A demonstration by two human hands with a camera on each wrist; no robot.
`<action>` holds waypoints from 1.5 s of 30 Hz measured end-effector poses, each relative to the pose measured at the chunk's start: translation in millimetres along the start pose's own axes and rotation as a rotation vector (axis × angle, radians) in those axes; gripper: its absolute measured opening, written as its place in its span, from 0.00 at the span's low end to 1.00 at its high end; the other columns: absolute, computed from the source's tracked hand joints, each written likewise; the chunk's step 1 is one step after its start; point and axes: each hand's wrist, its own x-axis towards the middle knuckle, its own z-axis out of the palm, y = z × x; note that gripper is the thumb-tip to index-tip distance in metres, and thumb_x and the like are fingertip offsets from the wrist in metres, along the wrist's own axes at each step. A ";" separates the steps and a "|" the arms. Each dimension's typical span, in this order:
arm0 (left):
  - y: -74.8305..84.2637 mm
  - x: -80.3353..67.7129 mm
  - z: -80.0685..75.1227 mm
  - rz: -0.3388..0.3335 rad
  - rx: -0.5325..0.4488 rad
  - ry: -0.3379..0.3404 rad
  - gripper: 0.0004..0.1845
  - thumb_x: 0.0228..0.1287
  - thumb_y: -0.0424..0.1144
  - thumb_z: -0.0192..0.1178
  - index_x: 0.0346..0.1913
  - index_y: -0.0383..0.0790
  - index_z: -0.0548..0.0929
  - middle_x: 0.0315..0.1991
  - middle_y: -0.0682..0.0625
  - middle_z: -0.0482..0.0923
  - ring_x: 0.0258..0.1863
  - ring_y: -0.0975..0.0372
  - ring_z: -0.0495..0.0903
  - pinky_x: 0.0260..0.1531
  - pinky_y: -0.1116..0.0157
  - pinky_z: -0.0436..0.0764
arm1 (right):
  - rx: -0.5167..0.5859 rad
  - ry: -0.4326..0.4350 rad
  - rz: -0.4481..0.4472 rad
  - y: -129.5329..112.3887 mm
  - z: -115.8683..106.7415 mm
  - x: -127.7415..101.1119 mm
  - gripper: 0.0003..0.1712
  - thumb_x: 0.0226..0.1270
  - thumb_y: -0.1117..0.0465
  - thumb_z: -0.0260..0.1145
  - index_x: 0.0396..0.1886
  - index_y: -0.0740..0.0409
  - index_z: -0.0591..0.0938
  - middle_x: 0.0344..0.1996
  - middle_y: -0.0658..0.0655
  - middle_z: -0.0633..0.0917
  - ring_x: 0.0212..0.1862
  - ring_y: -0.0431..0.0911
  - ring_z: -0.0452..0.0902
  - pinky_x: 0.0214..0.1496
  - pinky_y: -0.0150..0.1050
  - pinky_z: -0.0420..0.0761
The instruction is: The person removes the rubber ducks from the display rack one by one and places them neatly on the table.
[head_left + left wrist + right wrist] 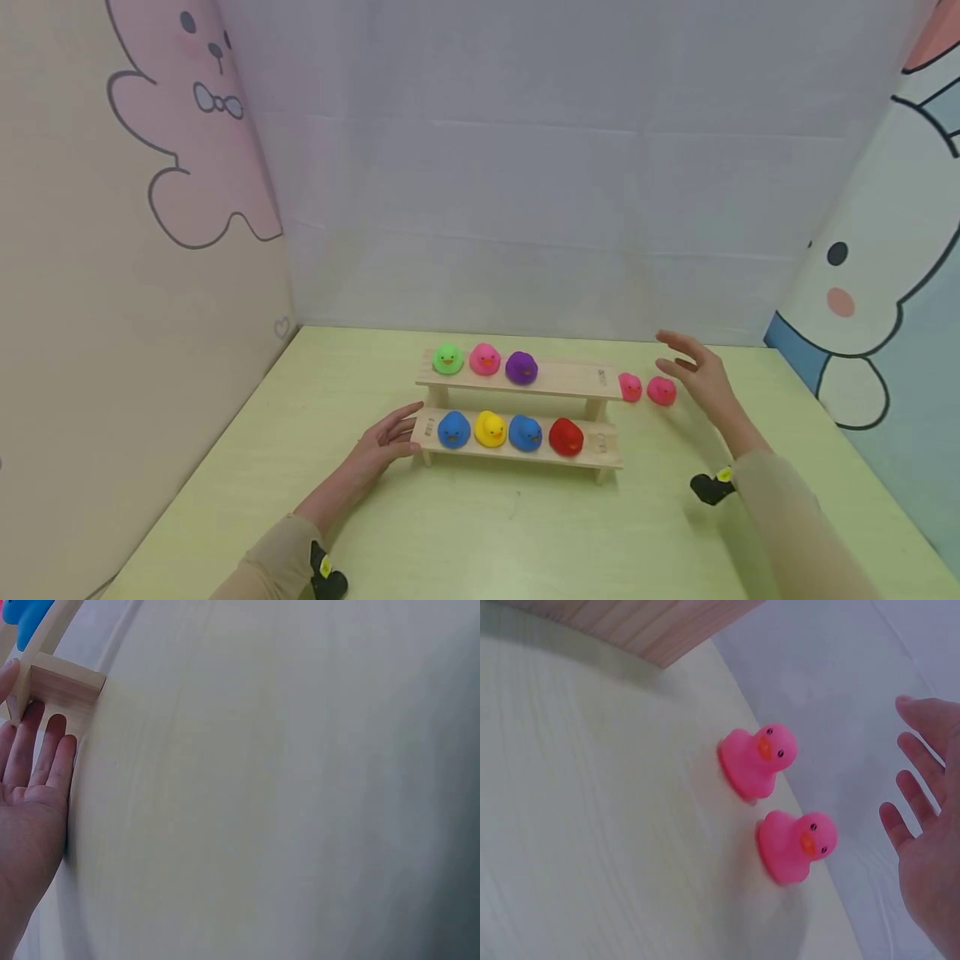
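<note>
My left hand (372, 447) is at the left end of the low wooden stand (517, 450), pinching its end between thumb and fingers. In the left wrist view the fingertips lie close by the stand's leg (66, 679). Along this stand sit a blue duck (453, 430), a yellow duck (491, 429), another blue duck (525, 433) and a red duck (566, 437). My right hand (705, 382) hovers with nothing in it, fingers loosely bent, just right of two pink ducks (631, 387) (796, 847) standing on the table.
Behind the low stand rises a higher wooden shelf (555, 379) carrying a green duck (447, 359), a pink duck (484, 359) and a purple duck (521, 367). A pale cloth (525, 208) hangs at the table's back edge. Printed panels (187, 333) flank both sides.
</note>
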 end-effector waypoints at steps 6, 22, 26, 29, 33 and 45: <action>-0.1 -1.1 -0.4 0.009 0.007 -0.003 0.34 0.63 0.34 0.59 0.71 0.47 0.60 0.65 0.39 0.66 0.59 0.58 0.73 0.53 0.69 0.72 | 0.096 -0.012 -0.076 -31.5 8.3 15.1 0.27 0.64 0.63 0.63 0.64 0.60 0.71 0.61 0.62 0.73 0.61 0.40 0.67 0.56 0.23 0.69; 0.3 -2.0 0.9 -0.007 0.007 0.012 0.34 0.63 0.34 0.59 0.70 0.48 0.60 0.65 0.40 0.67 0.58 0.60 0.74 0.53 0.69 0.72 | 0.266 -0.124 -0.233 -98.7 57.4 31.3 0.29 0.62 0.71 0.62 0.64 0.63 0.70 0.62 0.64 0.72 0.60 0.37 0.67 0.60 0.35 0.70; 0.7 -1.9 1.3 -0.023 0.000 0.020 0.34 0.62 0.35 0.60 0.70 0.50 0.61 0.64 0.42 0.67 0.58 0.59 0.74 0.54 0.68 0.72 | 0.295 -0.137 -0.254 -108.5 72.9 33.0 0.28 0.62 0.71 0.63 0.63 0.62 0.71 0.61 0.63 0.73 0.60 0.39 0.68 0.60 0.40 0.71; 0.8 -1.9 1.4 -0.021 -0.008 0.018 0.34 0.62 0.34 0.60 0.70 0.50 0.62 0.64 0.42 0.67 0.58 0.59 0.74 0.53 0.68 0.72 | 0.322 -0.151 -0.246 -112.5 84.2 32.7 0.27 0.63 0.69 0.63 0.63 0.60 0.71 0.61 0.62 0.74 0.60 0.40 0.68 0.61 0.49 0.70; 0.8 -1.7 1.5 -0.006 -0.010 0.008 0.34 0.62 0.33 0.59 0.70 0.47 0.60 0.65 0.40 0.67 0.57 0.60 0.74 0.53 0.69 0.73 | 0.366 -0.164 -0.230 -116.2 98.2 30.9 0.26 0.63 0.68 0.63 0.62 0.60 0.72 0.60 0.61 0.74 0.60 0.42 0.68 0.61 0.54 0.68; 0.6 -2.0 0.0 0.022 -0.023 -0.014 0.35 0.62 0.31 0.58 0.71 0.43 0.58 0.65 0.35 0.64 0.55 0.62 0.75 0.52 0.69 0.73 | 0.374 -0.298 -0.198 -140.4 116.8 15.8 0.26 0.63 0.71 0.62 0.61 0.67 0.70 0.59 0.65 0.74 0.59 0.52 0.68 0.60 0.57 0.68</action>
